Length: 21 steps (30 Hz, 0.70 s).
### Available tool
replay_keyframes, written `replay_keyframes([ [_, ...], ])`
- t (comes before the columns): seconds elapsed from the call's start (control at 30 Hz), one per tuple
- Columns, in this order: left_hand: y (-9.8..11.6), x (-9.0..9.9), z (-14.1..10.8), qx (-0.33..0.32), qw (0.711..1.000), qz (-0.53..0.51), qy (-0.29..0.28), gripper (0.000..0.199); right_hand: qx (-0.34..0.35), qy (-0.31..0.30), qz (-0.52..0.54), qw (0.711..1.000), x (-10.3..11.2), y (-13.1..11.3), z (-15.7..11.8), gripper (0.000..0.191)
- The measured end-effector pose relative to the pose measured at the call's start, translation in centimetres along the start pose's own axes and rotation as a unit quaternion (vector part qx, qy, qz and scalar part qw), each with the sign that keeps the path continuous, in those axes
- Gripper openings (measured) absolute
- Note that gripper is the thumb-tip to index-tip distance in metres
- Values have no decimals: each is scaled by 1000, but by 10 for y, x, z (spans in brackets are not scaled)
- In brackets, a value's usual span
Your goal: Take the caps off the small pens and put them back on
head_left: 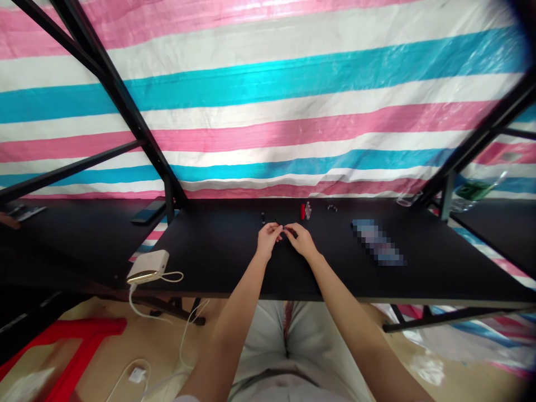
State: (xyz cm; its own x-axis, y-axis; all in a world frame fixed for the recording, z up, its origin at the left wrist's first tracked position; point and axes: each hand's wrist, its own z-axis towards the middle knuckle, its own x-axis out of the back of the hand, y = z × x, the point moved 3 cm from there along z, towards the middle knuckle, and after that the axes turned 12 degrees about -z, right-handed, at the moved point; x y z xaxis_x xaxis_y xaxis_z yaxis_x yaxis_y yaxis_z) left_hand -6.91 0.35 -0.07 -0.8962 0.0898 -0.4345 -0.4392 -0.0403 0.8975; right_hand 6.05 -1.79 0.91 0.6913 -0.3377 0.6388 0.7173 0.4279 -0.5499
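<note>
Over the middle of the black table (226,251), my left hand (269,237) and my right hand (299,238) meet at the fingertips. Both hands have their fingers pinched together, and whatever small thing lies between them is too small to name. A small black cylinder (263,218) stands just beyond my left hand. Behind my right hand are a red object (302,211) and a clear, pinkish item (309,210) side by side. Farther right lies a small dark and silvery ring-like item (332,208).
A blurred-out bluish object (379,242) lies right of my hands. At the left edge sits a white box (148,264) with cables. Black metal frames (121,103) rise on both sides before a striped sheet (293,84). At far left, a dark phone (148,212) and part of another person's hand (9,220) show.
</note>
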Motion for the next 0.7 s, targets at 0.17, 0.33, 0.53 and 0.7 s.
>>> replay_keyframes([
  [0.17,2,-1,-2,-6,1000,22,18,31,23,1,-36,999,3,-2,2,19],
  [0.33,4,-2,-4,-14,998,45,44,30,22,-12,-106,994,0,1,3,16],
  [0.53,5,-4,-6,-25,997,49,53,29,9,-12,-149,989,0,2,3,13],
  [0.7,5,-3,-5,-40,995,58,66,29,-29,1,-178,984,0,8,2,10],
])
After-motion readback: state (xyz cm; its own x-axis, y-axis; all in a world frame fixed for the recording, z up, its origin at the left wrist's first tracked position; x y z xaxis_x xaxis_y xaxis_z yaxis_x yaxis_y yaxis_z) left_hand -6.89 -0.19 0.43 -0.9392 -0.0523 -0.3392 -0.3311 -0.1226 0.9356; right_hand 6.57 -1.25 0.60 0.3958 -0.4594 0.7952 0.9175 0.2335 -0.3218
